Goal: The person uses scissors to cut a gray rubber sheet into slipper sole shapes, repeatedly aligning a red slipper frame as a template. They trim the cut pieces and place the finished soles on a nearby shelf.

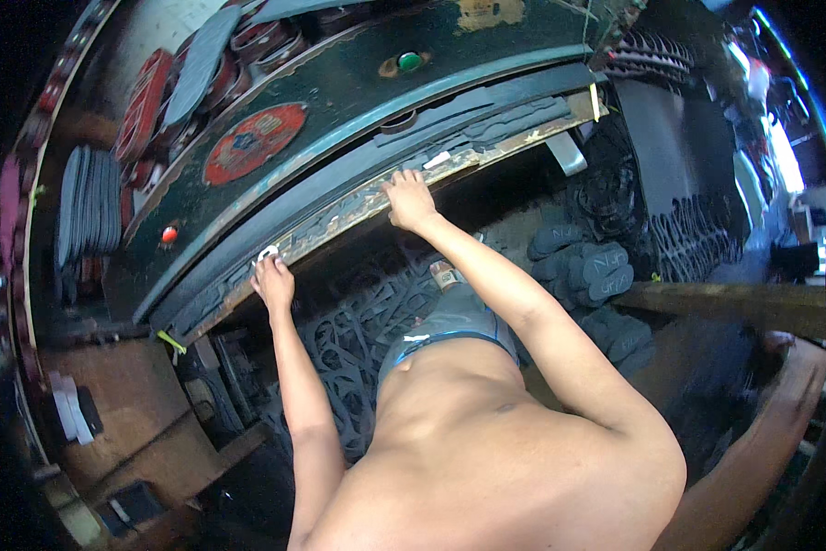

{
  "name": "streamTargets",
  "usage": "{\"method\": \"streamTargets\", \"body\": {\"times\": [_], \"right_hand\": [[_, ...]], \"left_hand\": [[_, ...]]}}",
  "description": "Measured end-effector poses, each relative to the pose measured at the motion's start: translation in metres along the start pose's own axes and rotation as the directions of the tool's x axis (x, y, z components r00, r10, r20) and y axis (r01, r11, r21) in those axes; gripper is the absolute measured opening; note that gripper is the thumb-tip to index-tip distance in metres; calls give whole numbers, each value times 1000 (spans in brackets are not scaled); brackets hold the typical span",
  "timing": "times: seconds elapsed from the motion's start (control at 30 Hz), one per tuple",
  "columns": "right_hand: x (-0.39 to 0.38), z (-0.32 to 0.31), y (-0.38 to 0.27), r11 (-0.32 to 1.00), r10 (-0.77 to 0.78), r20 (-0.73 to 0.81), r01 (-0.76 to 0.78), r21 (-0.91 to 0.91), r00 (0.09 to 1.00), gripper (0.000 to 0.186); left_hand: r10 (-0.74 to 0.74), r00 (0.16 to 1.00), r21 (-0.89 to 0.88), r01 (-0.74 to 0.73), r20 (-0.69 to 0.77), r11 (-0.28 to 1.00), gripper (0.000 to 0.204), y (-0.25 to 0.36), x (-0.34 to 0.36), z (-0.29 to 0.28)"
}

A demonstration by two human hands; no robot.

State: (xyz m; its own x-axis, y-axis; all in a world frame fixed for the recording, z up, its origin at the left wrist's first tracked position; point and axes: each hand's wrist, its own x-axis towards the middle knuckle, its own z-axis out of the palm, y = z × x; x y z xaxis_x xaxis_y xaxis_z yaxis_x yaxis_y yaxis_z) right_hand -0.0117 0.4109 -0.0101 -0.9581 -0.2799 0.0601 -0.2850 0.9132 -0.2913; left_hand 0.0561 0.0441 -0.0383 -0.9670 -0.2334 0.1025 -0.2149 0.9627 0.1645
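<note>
Before me is a dark green press-like machine (339, 84) with a long bed of grey sheet material (247, 241) in its opening. A worn wooden front edge (344, 209) runs along the bed. My left hand (275, 283) rests at this edge on the left, fingers slightly bent, with a small white piece (268, 252) at their tips. I see no clear grip on it. Further right, my right hand (407, 200) lies over the edge with its fingers apart and holds nothing. Beyond it, a second white piece (438, 160) lies on the edge.
Red cutting dies (144, 103) and a grey sole-shaped sheet (202, 64) lie atop the machine. Stacked grey sheets (89, 197) stand left. Cut-out scrap (339, 354) covers the floor below. Bundled dark soles (601, 273) and a wooden beam (730, 298) are at right; a brown board (123, 395) is lower left.
</note>
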Motion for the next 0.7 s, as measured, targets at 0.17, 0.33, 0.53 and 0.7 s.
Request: {"method": "streamTargets", "body": {"times": [0.17,0.33,0.53,0.7], "right_hand": [[4,3,2,997,-14,25,15,-71,1000,51],[7,0,0,992,2,99,10,-124,995,53],[5,2,8,997,-49,112,56,-60,992,55],[14,-13,18,994,-96,244,83,65,965,53]], "left_hand": [[-80,993,9,80,90,997,34,9,6,-3],[-159,975,14,158,156,987,35,20,7,-14],[-224,966,60,217,130,974,38,31,4,-15],[-159,982,62,153,100,986,35,25,-5,-15]]}}
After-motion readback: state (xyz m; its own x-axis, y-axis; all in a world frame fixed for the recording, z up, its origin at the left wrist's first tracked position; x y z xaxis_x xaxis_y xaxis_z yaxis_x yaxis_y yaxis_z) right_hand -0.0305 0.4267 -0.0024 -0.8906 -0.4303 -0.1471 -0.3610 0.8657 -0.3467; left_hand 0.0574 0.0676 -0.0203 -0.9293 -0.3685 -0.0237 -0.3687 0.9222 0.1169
